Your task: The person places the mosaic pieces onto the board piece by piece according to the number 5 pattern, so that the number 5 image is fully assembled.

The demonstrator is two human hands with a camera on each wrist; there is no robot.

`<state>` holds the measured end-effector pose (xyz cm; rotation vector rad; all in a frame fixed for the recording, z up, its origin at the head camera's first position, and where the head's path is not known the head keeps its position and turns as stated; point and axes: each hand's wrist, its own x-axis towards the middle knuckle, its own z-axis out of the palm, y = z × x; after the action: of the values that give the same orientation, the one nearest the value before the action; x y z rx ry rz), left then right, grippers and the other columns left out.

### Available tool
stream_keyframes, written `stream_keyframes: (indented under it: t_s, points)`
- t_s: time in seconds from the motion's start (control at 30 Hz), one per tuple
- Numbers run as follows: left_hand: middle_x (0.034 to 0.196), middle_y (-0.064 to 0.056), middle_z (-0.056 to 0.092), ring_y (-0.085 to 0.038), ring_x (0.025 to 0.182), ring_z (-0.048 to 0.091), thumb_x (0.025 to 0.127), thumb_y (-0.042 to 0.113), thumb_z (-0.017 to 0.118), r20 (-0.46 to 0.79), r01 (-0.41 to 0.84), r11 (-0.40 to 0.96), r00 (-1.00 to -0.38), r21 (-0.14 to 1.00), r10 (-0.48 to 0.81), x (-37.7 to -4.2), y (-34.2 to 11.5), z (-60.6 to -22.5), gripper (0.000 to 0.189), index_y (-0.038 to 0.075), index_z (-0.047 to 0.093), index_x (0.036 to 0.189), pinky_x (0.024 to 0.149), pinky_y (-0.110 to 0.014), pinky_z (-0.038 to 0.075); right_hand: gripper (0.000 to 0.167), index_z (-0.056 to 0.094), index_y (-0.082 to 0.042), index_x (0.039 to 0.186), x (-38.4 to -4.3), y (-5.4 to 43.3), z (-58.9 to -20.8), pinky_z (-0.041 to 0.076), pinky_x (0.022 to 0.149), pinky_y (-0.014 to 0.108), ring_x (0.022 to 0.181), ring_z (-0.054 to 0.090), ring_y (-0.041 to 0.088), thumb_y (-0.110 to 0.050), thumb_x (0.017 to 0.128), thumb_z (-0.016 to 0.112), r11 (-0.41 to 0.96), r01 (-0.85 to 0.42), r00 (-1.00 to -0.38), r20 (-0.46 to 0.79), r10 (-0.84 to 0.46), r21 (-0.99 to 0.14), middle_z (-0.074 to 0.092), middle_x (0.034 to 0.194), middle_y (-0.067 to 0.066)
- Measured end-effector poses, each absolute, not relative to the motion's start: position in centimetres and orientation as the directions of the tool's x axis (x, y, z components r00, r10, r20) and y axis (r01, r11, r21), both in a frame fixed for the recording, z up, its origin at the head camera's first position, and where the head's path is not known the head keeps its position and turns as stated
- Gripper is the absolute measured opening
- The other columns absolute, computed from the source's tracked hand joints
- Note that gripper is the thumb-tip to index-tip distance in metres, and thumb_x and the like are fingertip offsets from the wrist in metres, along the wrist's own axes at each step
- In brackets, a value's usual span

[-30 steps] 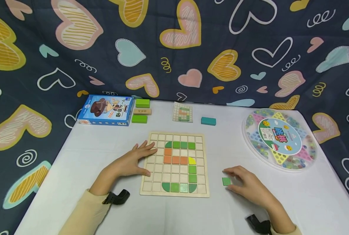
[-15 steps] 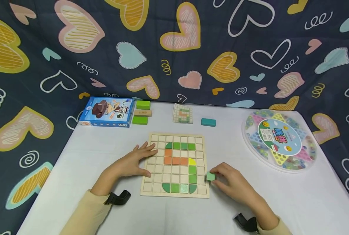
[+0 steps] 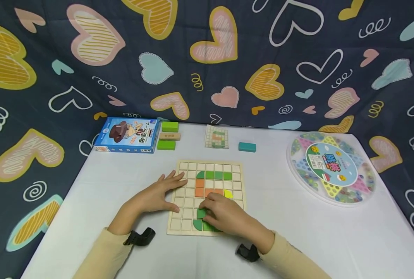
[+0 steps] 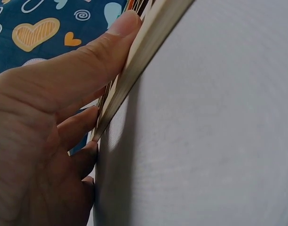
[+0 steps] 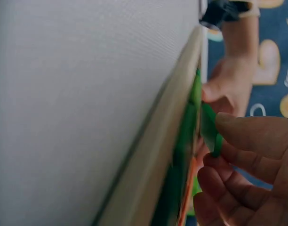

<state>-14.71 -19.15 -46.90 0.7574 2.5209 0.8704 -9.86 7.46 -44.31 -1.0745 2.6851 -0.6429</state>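
My left hand [image 3: 154, 197] rests along the left edge of the wooden grid board [image 3: 187, 213], fingers spread and thumb lying on the rim. In the left wrist view the thumb [image 4: 94, 56] reaches over the board's edge. My right hand [image 3: 229, 215] pinches a small green tile [image 3: 201, 213] between thumb and fingers over the lower part of the board. The right wrist view has this tile [image 5: 211, 129] tilted just off the board's surface. Green tiles [image 3: 219, 175], orange tiles [image 3: 200, 187] and a yellow tile [image 3: 229, 193] sit in the grid. My right hand covers several lower right cells.
Behind the board lie a small pattern card [image 3: 216, 136] and a teal block [image 3: 247, 147]. A blue game box [image 3: 128, 135] stands back left, beside green blocks [image 3: 170, 126] and a wooden block [image 3: 170, 136]. A round marble game [image 3: 331, 169] lies at the right.
My right hand has picked up the green tile from the table right of the board and carried it left over the board. My left hand has stayed at the board's left edge.
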Motion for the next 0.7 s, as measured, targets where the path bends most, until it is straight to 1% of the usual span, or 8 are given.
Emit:
stream_keyframes:
  t_s: [0.13,0.27,0.43,0.57,0.7]
  points:
    - [0.157,-0.003,0.023,-0.030,0.147,0.008,0.068,0.042,0.080,-0.168,0.366,0.665,-0.785,0.651,0.596,-14.6,-19.0,-46.7,0.089,0.016,0.041,0.144,0.118,-0.055,0.005,0.020,0.069,-0.015,0.105,-10.0,6.4,-44.6,0.049,0.070,0.016,0.082,0.052,0.002,-0.022,0.087,0.068,0.666,-0.613,-0.726,-0.030,-0.687,-0.425,0.060,0.097,-0.006]
    - [0.157,-0.003,0.022,-0.030,0.147,0.008,0.068,0.043,0.080,-0.167,0.371,0.672,-0.787,0.641,0.593,-14.7,-18.9,-46.5,0.090,0.017,0.041,0.145,0.118,-0.054,0.005,0.019,0.070,-0.014,0.103,-10.1,6.1,-44.5,0.049,0.070,0.017,0.082,0.053,0.004,-0.021,0.086,0.069,0.676,-0.612,-0.733,-0.025,-0.679,-0.409,0.060,0.096,-0.005]
    - [0.157,-0.003,0.023,-0.029,0.147,0.008,0.068,0.043,0.080,-0.168,0.369,0.675,-0.789,0.639,0.590,-14.7,-19.0,-46.5,0.090,0.017,0.041,0.145,0.118,-0.054,0.005,0.022,0.069,-0.014,0.107,-10.2,6.3,-44.3,0.050,0.073,0.018,0.084,0.053,0.004,-0.023,0.087,0.068,0.665,-0.606,-0.725,-0.040,-0.687,-0.437,0.060,0.099,-0.004]
    - [0.157,-0.003,0.022,-0.029,0.147,0.007,0.068,0.042,0.080,-0.167,0.364,0.667,-0.788,0.650,0.593,-14.5,-18.9,-46.5,0.090,0.016,0.041,0.145,0.118,-0.053,0.004,0.029,0.067,-0.013,0.114,-10.0,7.9,-43.8,0.051,0.078,0.022,0.086,0.054,0.005,-0.028,0.088,0.067,0.657,-0.570,-0.740,-0.040,-0.672,-0.493,0.061,0.105,-0.003]
    - [0.158,-0.003,0.021,-0.030,0.147,0.006,0.069,0.038,0.081,-0.174,0.354,0.666,-0.788,0.656,0.590,-14.3,-18.8,-46.6,0.089,0.014,0.041,0.145,0.118,-0.053,0.003,0.033,0.064,-0.010,0.116,-9.8,11.5,-43.1,0.053,0.086,0.031,0.097,0.059,0.011,-0.027,0.088,0.067,0.662,-0.556,-0.785,0.055,-0.617,-0.503,0.062,0.111,-0.001]
